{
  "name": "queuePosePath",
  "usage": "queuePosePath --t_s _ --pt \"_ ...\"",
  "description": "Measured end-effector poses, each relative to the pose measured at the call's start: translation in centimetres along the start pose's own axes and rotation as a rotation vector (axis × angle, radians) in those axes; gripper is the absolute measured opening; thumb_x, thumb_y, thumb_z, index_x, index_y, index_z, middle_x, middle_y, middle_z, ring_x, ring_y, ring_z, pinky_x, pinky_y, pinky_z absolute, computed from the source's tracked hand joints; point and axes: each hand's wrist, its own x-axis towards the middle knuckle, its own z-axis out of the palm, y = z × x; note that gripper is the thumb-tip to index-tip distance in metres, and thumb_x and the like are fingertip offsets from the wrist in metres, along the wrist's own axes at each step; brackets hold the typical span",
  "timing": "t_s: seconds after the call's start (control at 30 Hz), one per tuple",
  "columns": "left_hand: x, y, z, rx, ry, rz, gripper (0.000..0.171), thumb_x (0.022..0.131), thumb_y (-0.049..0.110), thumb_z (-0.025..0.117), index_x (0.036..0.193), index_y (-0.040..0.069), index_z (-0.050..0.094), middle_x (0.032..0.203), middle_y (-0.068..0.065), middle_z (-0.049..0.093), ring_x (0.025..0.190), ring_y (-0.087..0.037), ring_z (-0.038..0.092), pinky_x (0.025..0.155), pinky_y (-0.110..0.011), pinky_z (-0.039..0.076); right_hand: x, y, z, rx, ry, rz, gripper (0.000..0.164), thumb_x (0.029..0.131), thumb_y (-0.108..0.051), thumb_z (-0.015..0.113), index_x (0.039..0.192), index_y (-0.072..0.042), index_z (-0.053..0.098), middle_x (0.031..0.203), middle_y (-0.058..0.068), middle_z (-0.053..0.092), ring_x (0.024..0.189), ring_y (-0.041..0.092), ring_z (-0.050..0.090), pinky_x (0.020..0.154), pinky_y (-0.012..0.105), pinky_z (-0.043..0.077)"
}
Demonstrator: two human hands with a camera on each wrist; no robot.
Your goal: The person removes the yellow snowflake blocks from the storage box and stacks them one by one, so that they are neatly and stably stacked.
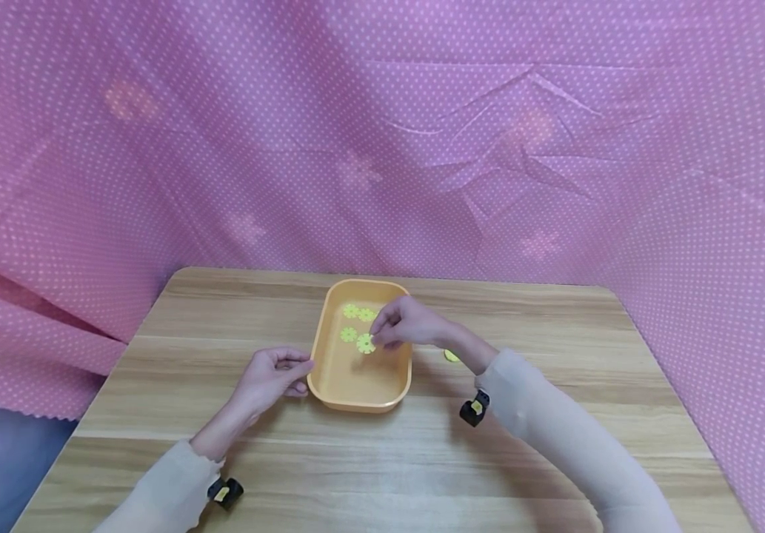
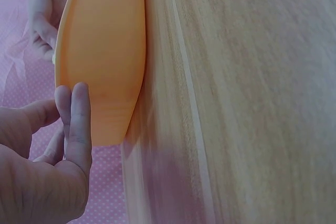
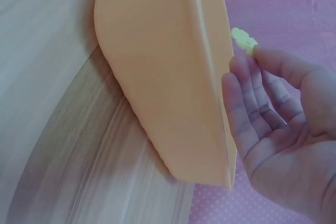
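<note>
An orange rectangular tray (image 1: 349, 381) stands on the wooden table, with several yellow flower-shaped plastic discs (image 1: 349, 334) lying in its far half. My left hand (image 1: 270, 379) pinches the tray's near left rim; in the left wrist view its fingertips (image 2: 80, 95) lie against the outer wall. Over the tray's right side, my right hand (image 1: 410, 323) holds one yellow flower-shaped disc (image 3: 243, 40) between thumb and fingertips. That disc is tilted above the tray floor, and its shadow falls below it.
Another yellow disc (image 1: 451, 356) lies on the table (image 1: 555, 333) right of the tray, partly hidden under the right forearm. A pink dotted curtain (image 1: 382, 148) hangs behind the table and along both sides. Small black devices (image 1: 474, 409) are worn at both wrists.
</note>
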Motion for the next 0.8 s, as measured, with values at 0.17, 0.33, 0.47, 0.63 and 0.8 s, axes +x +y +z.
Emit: queuePosePath --t_s 0.17,0.33,0.47,0.63,0.8 --pt "0.1 0.0 0.1 0.015 0.012 -0.007 0.033 0.101 0.009 0.071 0.123 -0.014 0.064 0.101 -0.015 0.075 0.067 -0.010 0.071 0.069 -0.024 0.068 -1.0 0.3 -0.6 0.028 0.035 0.016 0.017 0.092 -0.005 0.078 0.106 0.003 0.075 0.099 0.023 0.079 0.089 0.039 0.078 0.085 0.045 0.071" --pt "0.2 -0.1 0.0 0.013 0.017 -0.011 0.030 0.101 0.007 0.070 0.122 -0.013 0.065 0.101 -0.016 0.075 0.068 -0.010 0.071 0.069 -0.024 0.068 -2.1 0.8 -1.3 0.069 0.075 0.009 0.018 0.092 -0.002 0.077 0.107 0.006 0.074 0.095 0.016 0.080 0.082 0.029 0.079 0.080 0.036 0.071" --pt "0.2 -0.2 0.0 0.009 0.013 -0.015 0.031 0.101 0.008 0.070 0.123 -0.013 0.065 0.097 -0.011 0.074 0.068 -0.011 0.070 0.069 -0.023 0.068 -3.0 1.4 -1.7 0.099 0.107 0.017 0.019 0.092 -0.002 0.077 0.108 0.007 0.073 0.093 0.015 0.080 0.077 0.020 0.078 0.086 0.047 0.070" --pt "0.3 -0.1 0.0 0.003 0.014 -0.017 0.031 0.101 0.008 0.070 0.122 -0.013 0.065 0.095 -0.008 0.073 0.069 -0.010 0.070 0.069 -0.023 0.068 -4.3 1.7 -2.5 0.135 0.146 0.032 0.022 0.092 -0.002 0.077 0.111 0.008 0.072 0.095 0.017 0.078 0.078 0.024 0.078 0.093 0.059 0.065" --pt "0.2 0.0 -0.1 -0.001 0.005 -0.012 0.033 0.101 0.009 0.070 0.124 -0.014 0.064 0.096 -0.008 0.074 0.068 -0.010 0.070 0.069 -0.023 0.068 -5.6 2.4 -3.2 0.151 0.166 0.040 0.027 0.092 -0.004 0.077 0.114 0.011 0.070 0.089 0.005 0.078 0.075 0.017 0.077 0.085 0.047 0.070"
